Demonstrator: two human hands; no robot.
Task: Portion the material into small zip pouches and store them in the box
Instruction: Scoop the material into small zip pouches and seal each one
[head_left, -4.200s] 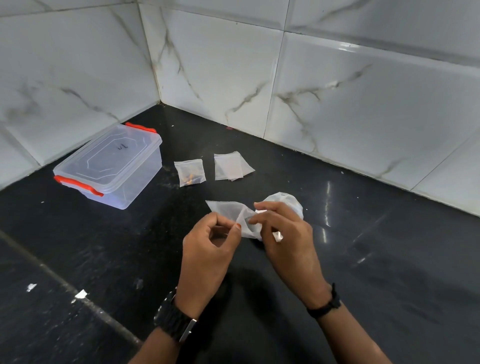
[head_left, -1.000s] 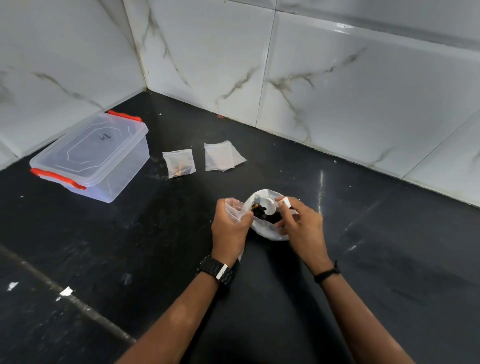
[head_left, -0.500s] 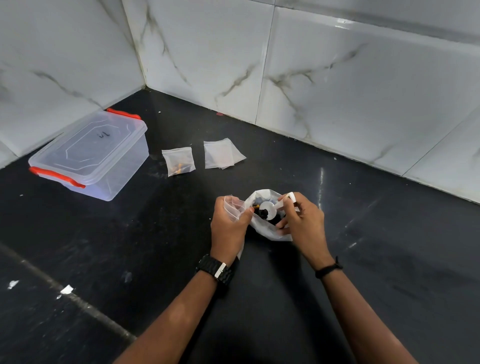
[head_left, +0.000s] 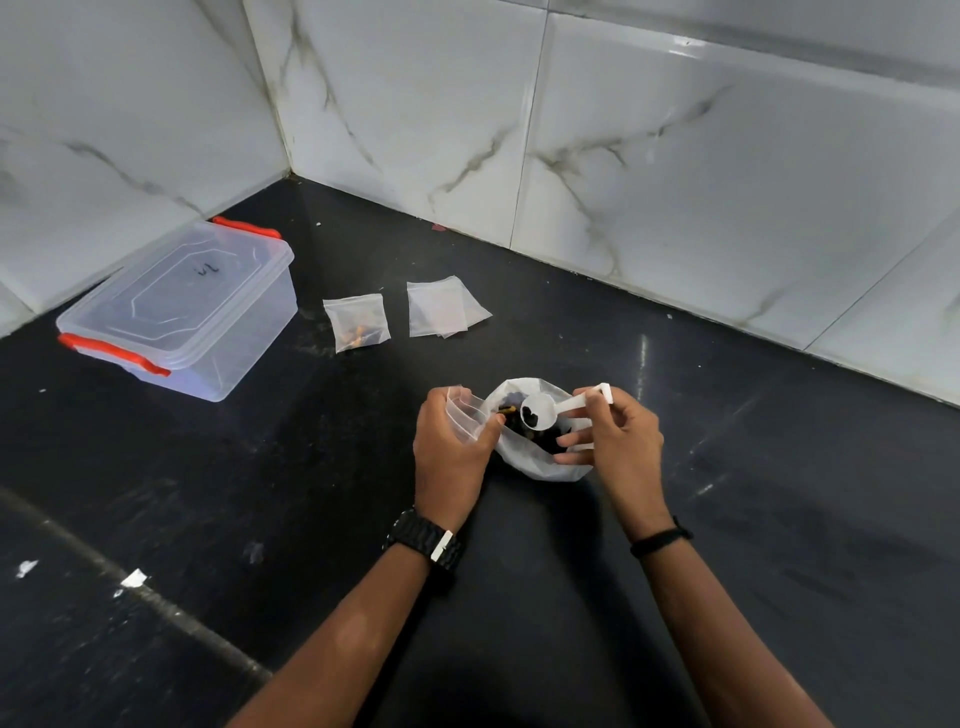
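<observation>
My left hand (head_left: 451, 457) grips a small clear zip pouch (head_left: 464, 418), holding its mouth up beside the bulk bag. My right hand (head_left: 618, 446) pinches the handle of a white plastic scoop (head_left: 556, 409); a few dark pieces sit in its bowl. The scoop hovers over the open white bag of dark material (head_left: 540, 457) on the black counter. A filled pouch (head_left: 357, 322) with orange-brown bits lies farther back. Beside it lie empty pouches (head_left: 441, 307). The clear box (head_left: 179, 312) with red latches stands shut at the far left.
The black stone counter (head_left: 779, 519) meets white marbled wall tiles (head_left: 675, 182) at the back and left, forming a corner. Small white scraps (head_left: 136, 577) lie on the counter near left. A dark watch is on my left wrist, a black band on the right.
The scoop has come up out of the bag with dark pieces in its bowl. 4.2 s ago both hands were holding the empty pouch between them.
</observation>
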